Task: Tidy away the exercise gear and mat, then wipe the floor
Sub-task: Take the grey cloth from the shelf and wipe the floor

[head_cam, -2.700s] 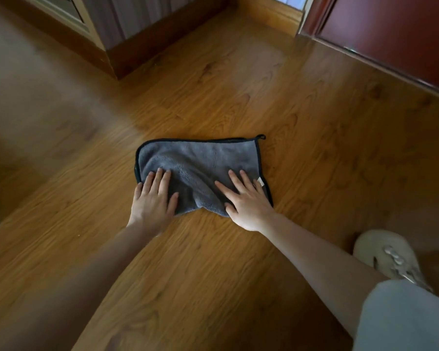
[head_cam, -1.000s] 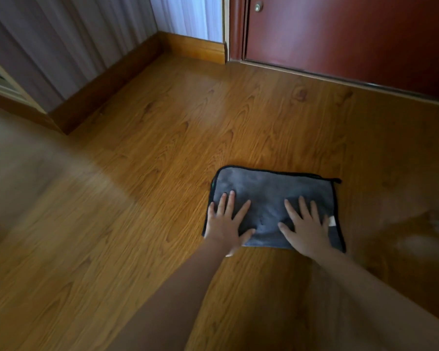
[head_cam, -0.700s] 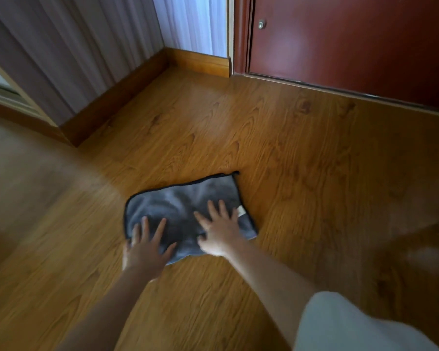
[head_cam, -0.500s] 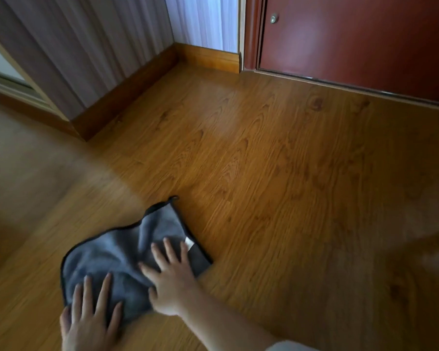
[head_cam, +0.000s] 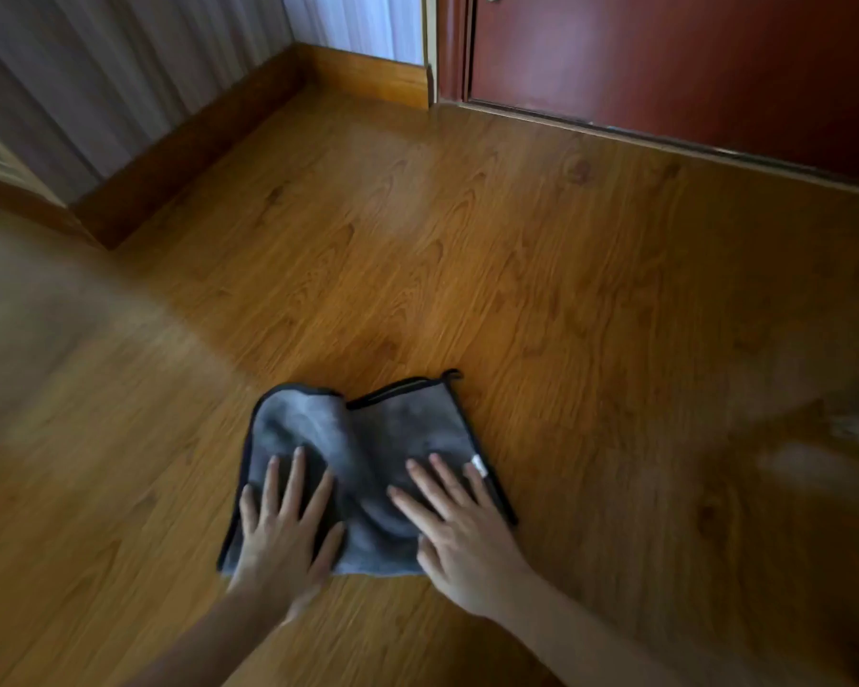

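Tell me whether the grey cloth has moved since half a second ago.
Yes. The grey cloth has slid rightward across the wooden floor, away from the left wall's skirting board and toward the red door.

Dim indoor light, with a pale sheen across the wooden floor point(head_cam: 417, 230). The left and right edges are smeared with blur, and straight lines bow outward.

Both arms reach forward, left hand point(head_cam: 282, 533) and right hand point(head_cam: 459, 535) palm-down, fingers point(head_cam: 296, 480) spread and seemingly straight.
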Action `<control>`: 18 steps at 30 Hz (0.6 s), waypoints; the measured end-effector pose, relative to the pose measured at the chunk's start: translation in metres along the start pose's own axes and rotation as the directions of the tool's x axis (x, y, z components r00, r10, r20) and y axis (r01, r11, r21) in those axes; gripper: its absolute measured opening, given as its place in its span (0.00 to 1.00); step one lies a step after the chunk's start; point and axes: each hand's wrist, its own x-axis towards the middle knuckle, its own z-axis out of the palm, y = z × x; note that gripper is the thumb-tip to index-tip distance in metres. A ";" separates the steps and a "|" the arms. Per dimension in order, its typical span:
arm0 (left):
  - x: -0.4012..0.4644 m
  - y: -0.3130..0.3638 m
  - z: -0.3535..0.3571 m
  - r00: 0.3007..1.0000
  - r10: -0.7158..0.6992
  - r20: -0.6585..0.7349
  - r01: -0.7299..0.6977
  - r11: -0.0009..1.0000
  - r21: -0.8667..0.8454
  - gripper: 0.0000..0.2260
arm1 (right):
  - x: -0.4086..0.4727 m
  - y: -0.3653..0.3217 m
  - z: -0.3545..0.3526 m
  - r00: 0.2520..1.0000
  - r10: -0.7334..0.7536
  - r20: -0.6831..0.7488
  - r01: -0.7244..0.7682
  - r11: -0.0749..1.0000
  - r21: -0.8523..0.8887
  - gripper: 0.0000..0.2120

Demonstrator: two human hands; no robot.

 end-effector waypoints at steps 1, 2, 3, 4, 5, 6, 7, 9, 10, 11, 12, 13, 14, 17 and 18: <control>0.016 0.022 -0.005 0.999 0.041 0.010 -0.041 0.999 0.008 0.28 | -0.013 0.019 -0.004 0.994 0.109 -0.013 -0.109 0.994 -0.005 0.28; 0.031 0.046 -0.012 0.997 0.083 0.001 -0.083 0.996 0.020 0.28 | -0.026 0.038 -0.008 0.973 0.231 -0.011 -0.232 0.972 -0.029 0.29; 0.043 0.073 -0.021 0.991 0.131 -0.015 -0.131 0.991 0.041 0.29 | -0.040 0.055 -0.015 0.936 0.352 0.007 -0.351 0.935 -0.053 0.30; 0.053 0.099 -0.028 0.981 0.193 0.003 -0.193 0.980 0.039 0.30 | -0.054 0.071 -0.021 0.891 0.454 0.012 -0.453 0.889 -0.065 0.31; 0.060 0.126 -0.031 0.965 0.263 0.019 -0.264 0.964 0.030 0.31 | -0.068 0.087 -0.026 0.839 0.543 0.022 -0.541 0.839 -0.066 0.33; 0.063 0.150 -0.033 0.947 0.312 0.074 -0.313 0.950 -0.007 0.32 | -0.081 0.101 -0.031 0.786 0.618 0.024 -0.615 0.785 -0.077 0.34; 0.065 0.173 -0.034 0.931 0.347 0.113 -0.344 0.938 -0.045 0.33 | -0.092 0.113 -0.033 0.745 0.665 0.054 -0.661 0.746 -0.085 0.34; 0.064 0.208 -0.035 0.917 0.380 0.125 -0.373 0.925 -0.079 0.33 | -0.107 0.125 -0.038 0.689 0.717 0.103 -0.715 0.696 -0.062 0.32; 0.062 0.218 -0.034 0.916 0.380 0.126 -0.372 0.925 -0.084 0.32 | -0.109 0.125 -0.039 0.684 0.721 0.111 -0.718 0.692 -0.068 0.32; 0.060 0.222 -0.034 0.916 0.380 0.127 -0.373 0.925 -0.076 0.31 | -0.108 0.121 -0.041 0.691 0.713 0.120 -0.710 0.700 -0.077 0.32; 0.058 0.219 -0.032 0.912 0.391 0.126 -0.387 0.921 -0.057 0.29 | -0.104 0.115 -0.041 0.691 0.710 0.134 -0.707 0.703 -0.078 0.32; 0.056 0.212 -0.031 0.902 0.413 0.125 -0.412 0.910 -0.035 0.29 | -0.098 0.109 -0.043 0.688 0.711 0.144 -0.710 0.701 -0.069 0.33; 0.054 0.202 -0.030 0.889 0.441 0.127 -0.443 0.896 -0.013 0.28 | -0.092 0.102 -0.042 0.689 0.710 0.144 -0.711 0.701 -0.058 0.33; 0.051 0.158 -0.031 0.873 0.467 0.141 -0.478 0.877 0.054 0.29 | -0.069 0.081 -0.037 0.738 0.661 0.136 -0.662 0.748 -0.049 0.33; 0.050 0.141 -0.032 0.884 0.444 0.148 -0.457 0.886 0.073 0.29 | -0.059 0.073 -0.036 0.765 0.630 0.131 -0.630 0.775 -0.046 0.33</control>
